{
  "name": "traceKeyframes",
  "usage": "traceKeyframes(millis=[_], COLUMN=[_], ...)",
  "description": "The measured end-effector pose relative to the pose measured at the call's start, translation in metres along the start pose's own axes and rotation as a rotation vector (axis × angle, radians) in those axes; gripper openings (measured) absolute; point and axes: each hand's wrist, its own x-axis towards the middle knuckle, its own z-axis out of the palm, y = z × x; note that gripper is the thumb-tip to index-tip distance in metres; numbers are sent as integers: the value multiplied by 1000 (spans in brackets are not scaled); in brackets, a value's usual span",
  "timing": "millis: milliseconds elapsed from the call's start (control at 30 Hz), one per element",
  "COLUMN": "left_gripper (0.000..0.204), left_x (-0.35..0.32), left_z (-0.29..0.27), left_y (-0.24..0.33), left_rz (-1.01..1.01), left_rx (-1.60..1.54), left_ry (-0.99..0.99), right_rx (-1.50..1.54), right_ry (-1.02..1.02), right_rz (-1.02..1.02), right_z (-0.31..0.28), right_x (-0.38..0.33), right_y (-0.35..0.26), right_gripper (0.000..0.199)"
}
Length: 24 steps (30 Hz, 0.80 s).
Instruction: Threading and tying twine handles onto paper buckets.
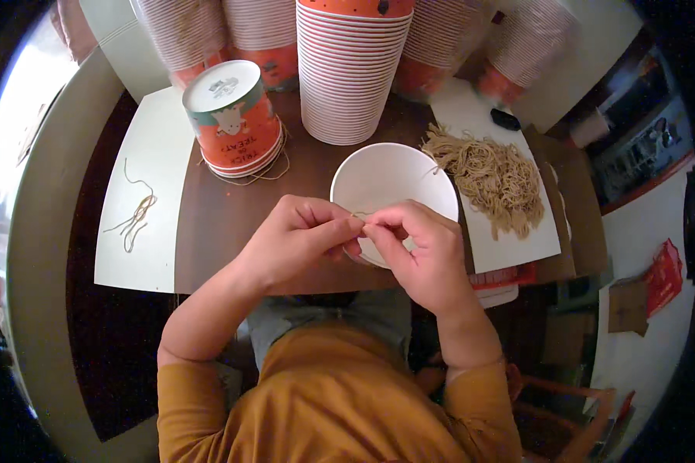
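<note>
Over the near rim of a white-lined paper bucket [398, 171], my two hands meet with fingertips almost touching. A thin tan cord [358, 214] shows between them, mostly hidden by the fingers. My left hand [305, 235] is closed in a pinch on the cord. My right hand [418, 241] pinches it too, with the thumb against the bent forefinger. The bucket stands mouth up on the table. To its left, a few orange and green printed buckets [243, 131] are nested upside down, with cord loops lying around their rims.
A heap of tan cords [493, 181] lies on a white board at the right, near a small black object [505, 119]. Several loose cords [140, 210] rest on the left white panel. A tall bucket stack [349, 73] and plastic-wrapped stacks [448, 42] line the back.
</note>
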Motion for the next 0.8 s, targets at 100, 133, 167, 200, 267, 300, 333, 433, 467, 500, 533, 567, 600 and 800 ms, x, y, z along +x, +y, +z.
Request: traceKeyframes(millis=[100, 133, 167, 200, 267, 300, 333, 433, 467, 500, 533, 567, 600, 800], left_gripper=[22, 20, 19, 19, 18, 16, 16, 12, 12, 13, 13, 15, 16, 10], left_x=[-3, -3, -5, -7, -17, -24, -29, -38, -37, -36, -37, -39, -40, -40], left_z=[0, 1, 2, 3, 6, 8, 10, 9, 5, 3, 3, 3, 4, 23], left_y=[-1, -1, -1, -1, 2, 1, -1, -6, -5, -4, -5, -6, -8, -59], left_rz=[-18, 25, 67, 60, 141, 139, 130, 299, 458, 625, 622, 664, 706, 296], left_rx=[-33, -30, -26, -26, 173, 279, 282, 431, 659, 887, 887, 925, 965, 93], left_ry=[31, 40, 49, 46, 53, 59, 48, 96, 95, 94, 86, 140, 197, 507], right_rx=[-171, -186, -202, -214, -186, -177, -176, -101, -98, -68, -38, -68, -66, -136], right_ry=[41, 98, 155, 161, 150, 136, 143, 113, 117, 163, 209, 219, 223, 410], right_rz=[-53, -49, -45, -55, -39, -55, -42, 69, 82, 64, 45, -1, 2, -185], right_z=[0, 3, 6, 8, 14, 16, 18, 24, 30, 35, 39, 41, 44, 67], right_x=[-5, -9, -14, -20, -34, -42, -50, -65, -68, -69, -70, -71, -71, -67], right_y=[-10, -14, -17, -18, -22, -23, -25, -27, -23, -17, -15, -15, -13, 13], right_gripper=[11, 12, 12, 15, 17, 18, 18, 13, 13, 16, 19, 21, 21, 21])
